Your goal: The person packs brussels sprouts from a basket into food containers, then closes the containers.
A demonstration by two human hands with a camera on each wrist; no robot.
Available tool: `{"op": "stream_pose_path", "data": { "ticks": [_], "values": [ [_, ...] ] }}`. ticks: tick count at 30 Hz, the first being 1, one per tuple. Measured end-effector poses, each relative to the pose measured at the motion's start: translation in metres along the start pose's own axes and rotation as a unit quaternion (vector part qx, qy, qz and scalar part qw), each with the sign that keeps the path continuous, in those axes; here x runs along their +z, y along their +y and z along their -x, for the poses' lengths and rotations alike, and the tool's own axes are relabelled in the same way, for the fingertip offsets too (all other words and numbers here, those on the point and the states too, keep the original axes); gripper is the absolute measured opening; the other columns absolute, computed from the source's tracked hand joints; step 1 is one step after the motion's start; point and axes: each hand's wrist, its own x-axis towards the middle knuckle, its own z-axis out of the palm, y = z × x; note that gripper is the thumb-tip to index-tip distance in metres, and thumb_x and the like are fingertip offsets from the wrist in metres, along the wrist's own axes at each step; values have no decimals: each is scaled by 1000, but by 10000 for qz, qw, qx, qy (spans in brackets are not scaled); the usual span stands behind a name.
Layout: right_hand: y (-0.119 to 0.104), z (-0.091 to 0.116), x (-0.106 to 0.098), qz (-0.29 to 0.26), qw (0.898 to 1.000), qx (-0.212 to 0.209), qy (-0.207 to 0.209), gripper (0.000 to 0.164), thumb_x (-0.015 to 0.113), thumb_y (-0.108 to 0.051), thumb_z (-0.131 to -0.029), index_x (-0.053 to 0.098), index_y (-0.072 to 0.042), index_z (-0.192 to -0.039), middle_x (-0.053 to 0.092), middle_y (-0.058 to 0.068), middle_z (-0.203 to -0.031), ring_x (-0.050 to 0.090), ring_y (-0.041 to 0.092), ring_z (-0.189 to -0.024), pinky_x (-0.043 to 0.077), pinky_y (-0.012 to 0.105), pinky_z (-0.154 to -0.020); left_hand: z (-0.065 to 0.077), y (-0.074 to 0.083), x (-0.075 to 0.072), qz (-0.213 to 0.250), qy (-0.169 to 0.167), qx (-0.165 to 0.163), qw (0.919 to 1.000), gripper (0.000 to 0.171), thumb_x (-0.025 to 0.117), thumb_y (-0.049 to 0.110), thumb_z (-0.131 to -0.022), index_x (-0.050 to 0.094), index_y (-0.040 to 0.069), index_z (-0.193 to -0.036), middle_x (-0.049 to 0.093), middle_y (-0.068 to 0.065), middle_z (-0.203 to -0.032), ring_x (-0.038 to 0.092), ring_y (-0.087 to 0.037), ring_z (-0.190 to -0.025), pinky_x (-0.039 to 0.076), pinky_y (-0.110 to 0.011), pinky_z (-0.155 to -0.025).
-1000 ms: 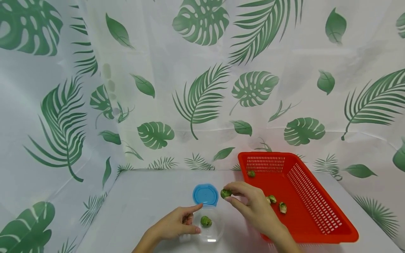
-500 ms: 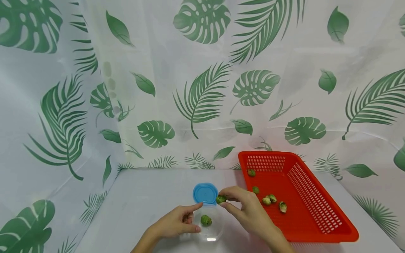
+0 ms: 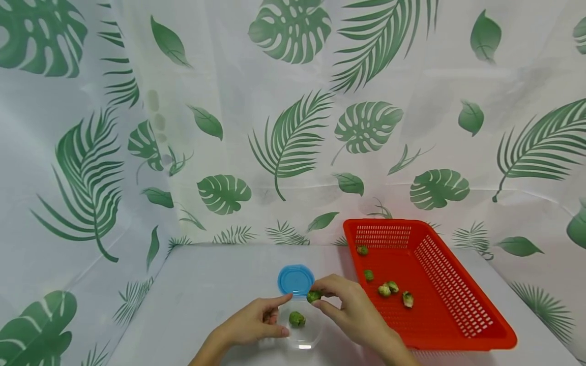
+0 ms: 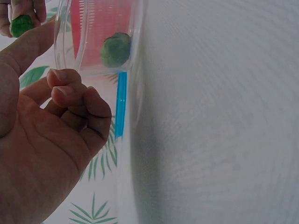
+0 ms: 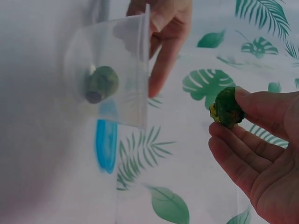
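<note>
My right hand [image 3: 350,310] pinches a green Brussels sprout [image 3: 313,296] between thumb and fingertips, above the far right rim of a small clear plastic container [image 3: 308,333]. One Brussels sprout [image 3: 297,319] lies inside that container. My left hand [image 3: 252,320] holds the container from its left, forefinger at the far rim and thumb at the near side; its other fingers curl beside the wall in the left wrist view. Behind the container lies a round blue lid [image 3: 296,280]. In the right wrist view, the pinched sprout [image 5: 228,107] is apart from the container [image 5: 133,42].
A red plastic basket [image 3: 458,325] with slotted sides stands to the right, several Brussels sprouts [image 3: 384,290] lying along its left half. A white leaf-print sheet [image 3: 293,213] hangs behind the white table [image 3: 210,274] and along its left side.
My right hand has moved left and slightly toward me with its sprout, from beside the basket to the container's rim. My left hand stays in place.
</note>
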Motion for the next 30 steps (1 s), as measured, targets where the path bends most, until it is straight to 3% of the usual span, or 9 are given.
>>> {"op": "stream_pose_path", "data": {
  "ticks": [8, 17, 24, 30],
  "values": [
    [2, 0, 11, 206, 9992, 153, -295, 25, 80, -15, -92, 74, -28, -112, 69, -20, -106, 66, 3, -99, 60, 30, -87, 0, -2, 0, -28, -32, 75, 10000, 77, 78, 19, -95, 38, 3, -160, 48, 9, -76, 37, 0, -58, 34, -17, -53],
    [8, 0, 27, -364, 9984, 22, -435, 23, 79, -12, -93, 75, -24, -112, 72, -13, -104, 68, 5, -96, 61, 32, -86, 1, -3, 0, -101, -37, 102, 9999, 78, 78, 20, -95, 38, 4, -160, 48, 9, -75, 36, 0, -57, 34, -16, -53],
    [12, 0, 43, -650, 9934, 336, -885, 18, 77, -16, -95, 76, -21, -112, 72, -8, -106, 69, 6, -98, 62, 32, -85, 1, -3, -1, -49, -40, 71, 10000, 78, 78, 21, -95, 38, 4, -160, 48, 9, -76, 37, 0, -58, 35, -17, -53],
    [14, 1, 48, -602, 9932, 410, -911, 16, 78, -16, -94, 77, -16, -111, 72, -8, -105, 68, 6, -99, 62, 34, -84, 1, -3, -1, -78, -59, 107, 9999, 79, 78, 22, -95, 38, 5, -160, 48, 9, -76, 37, 0, -58, 35, -16, -53]
  ]
}}
